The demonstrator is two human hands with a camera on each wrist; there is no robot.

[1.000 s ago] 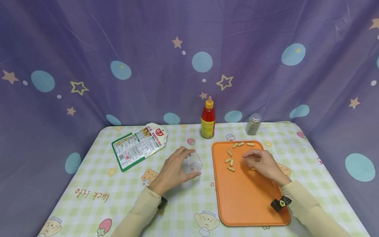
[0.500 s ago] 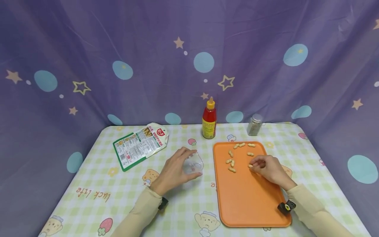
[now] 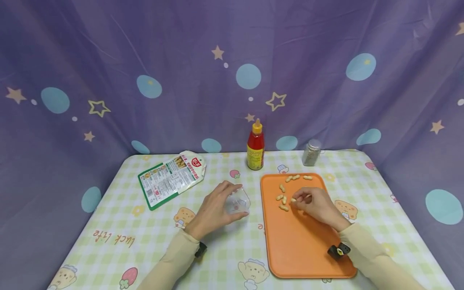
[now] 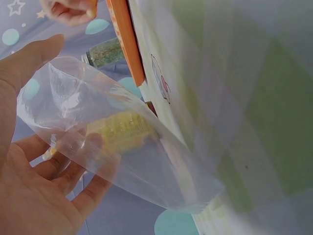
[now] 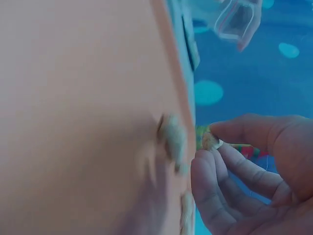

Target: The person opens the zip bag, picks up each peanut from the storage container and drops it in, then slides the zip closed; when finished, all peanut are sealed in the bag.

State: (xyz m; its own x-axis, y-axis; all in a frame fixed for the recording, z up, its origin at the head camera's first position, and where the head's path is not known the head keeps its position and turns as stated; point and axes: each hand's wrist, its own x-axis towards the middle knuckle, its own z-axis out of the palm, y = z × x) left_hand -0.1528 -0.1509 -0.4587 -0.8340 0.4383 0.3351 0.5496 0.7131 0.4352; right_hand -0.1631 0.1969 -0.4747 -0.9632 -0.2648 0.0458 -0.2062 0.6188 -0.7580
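My left hand is curled round a clear, thin-walled plastic cup with a squarish rim, left of the orange tray. Thumb and fingers lie on opposite sides of it. In the right wrist view, an unshelled peanut is pinched between thumb and fingertips of my right hand, just above the tray. Several more peanuts lie on the tray's far half, some close to the left of my right fingertips. My right hand may hide part of the tray behind it.
A red sauce bottle with a yellow cap stands behind the tray's left corner. Behind its right corner is a small glass spice jar. A white and green food packet lies flat at the back left of the checked tablecloth.
My right hand reached down to a peanut on the tray, took hold of it, and has moved left with it. My left hand has stayed in place with the cup.
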